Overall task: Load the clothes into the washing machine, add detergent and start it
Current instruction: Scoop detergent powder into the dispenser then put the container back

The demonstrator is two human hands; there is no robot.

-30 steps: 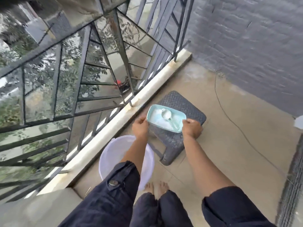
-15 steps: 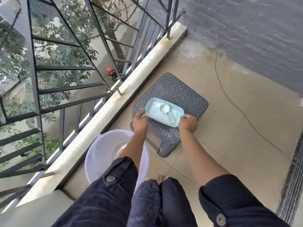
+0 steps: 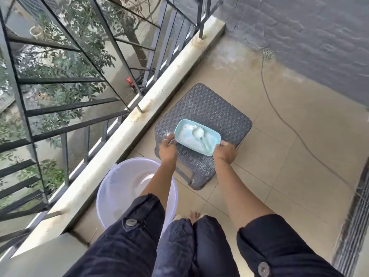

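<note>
Two hands are on it at once: the left hand (image 3: 167, 146) pinches the near-left corner of the detergent tub (image 3: 196, 149) and the right hand (image 3: 224, 151) curls round its near-right corner, so both are gripping the tub and neither is free. That two-corner hold makes sense, since the tub is shallow, lidless and full of loose white powder (image 3: 184, 134), and a one-handed grab would likely tip it. A white scoop (image 3: 198, 133) lies in the powder, bowl to the far side and handle towards the person, handy for measuring a dose later. The tub sits over the near half of the grey woven stool (image 3: 209, 104), which serves as a raised stand off the balcony floor; whether it rests on the seat or hovers just above it I can't quite tell from this height. Near left, beside the pale ledge (image 3: 139, 124) under the black railing (image 3: 79, 86), stands a translucent white bucket (image 3: 111, 188), the left forearm crossing above it. A thin cable (image 3: 279, 108) snakes across the tiles on the right. No washing machine and no clothes show here, so my read is that this is the detergent step, with the tub yet to reach the machine.
</note>
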